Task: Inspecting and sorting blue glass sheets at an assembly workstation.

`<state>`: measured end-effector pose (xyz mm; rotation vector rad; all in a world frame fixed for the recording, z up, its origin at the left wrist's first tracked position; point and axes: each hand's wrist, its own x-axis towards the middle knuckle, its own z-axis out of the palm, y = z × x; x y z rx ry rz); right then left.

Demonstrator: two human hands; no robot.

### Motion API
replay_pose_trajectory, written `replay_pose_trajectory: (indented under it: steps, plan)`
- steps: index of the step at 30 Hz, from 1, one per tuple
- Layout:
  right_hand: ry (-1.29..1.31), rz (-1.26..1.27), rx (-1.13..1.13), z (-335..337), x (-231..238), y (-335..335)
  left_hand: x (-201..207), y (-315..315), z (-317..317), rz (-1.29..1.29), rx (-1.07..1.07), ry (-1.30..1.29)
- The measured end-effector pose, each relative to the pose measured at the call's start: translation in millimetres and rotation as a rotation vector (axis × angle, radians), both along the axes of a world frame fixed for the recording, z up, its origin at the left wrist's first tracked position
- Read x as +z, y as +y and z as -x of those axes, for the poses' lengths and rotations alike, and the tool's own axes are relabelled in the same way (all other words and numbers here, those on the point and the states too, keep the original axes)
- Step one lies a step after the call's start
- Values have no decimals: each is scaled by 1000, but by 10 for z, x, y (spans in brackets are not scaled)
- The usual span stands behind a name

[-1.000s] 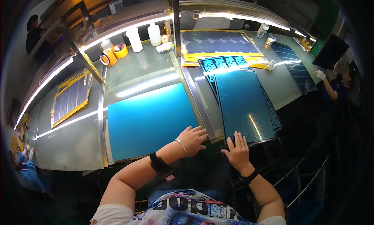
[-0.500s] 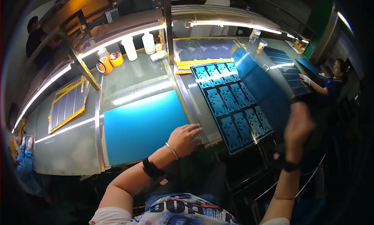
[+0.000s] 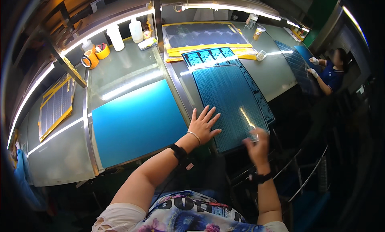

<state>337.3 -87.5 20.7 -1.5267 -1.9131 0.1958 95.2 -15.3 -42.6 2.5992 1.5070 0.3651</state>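
Observation:
A dark blue, translucent sheet with a fine repeated pattern (image 3: 226, 95) lies over most of a blue circuit-patterned panel (image 3: 208, 56). The panel shows along its far end and as a strip down its right side. My left hand (image 3: 203, 125) is open at the sheet's left edge, fingers spread and pointing away from me. Over the near right part of the sheet is my right hand (image 3: 260, 147), thumb apart from the fingers. Its fingers are blurred, so a hold cannot be made out. A plain bright blue sheet (image 3: 138, 121) lies left of my left hand.
Behind the panel is a dark sheet with yellow tape edges (image 3: 208, 34). White bottles (image 3: 115, 38) and orange tape rolls (image 3: 90, 59) stand at the back left. A metal post (image 3: 156, 21) rises between the bench sections. On the right, a gloved co-worker (image 3: 335, 71) handles blue sheets.
The translucent sheet, raised at the right before, now lies over the panel. My right hand has moved left and inward. My left hand has spread its fingers at the sheet's edge.

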Motion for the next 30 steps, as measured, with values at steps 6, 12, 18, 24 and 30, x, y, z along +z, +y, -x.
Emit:
replay_pose_trajectory:
  steps: [6, 12, 18, 24, 30]
  plan:
    - [-354, 97, 335, 582, -122, -201, 37, 15, -95, -28, -8, -13]
    - [-313, -26, 373, 548, -121, -132, -13, 33, -77, -71, -1, -95]
    - [169, -145, -71, 232, 451, 292, 165, -33, 111, -159, 78, -547]
    - [227, -16, -78, 70, 986, 586, 46, 35, -243, -19, -100, -122]
    - [-112, -710, 41, 292, 2153, 240, 60, 23, -299, 34, -1, -152]
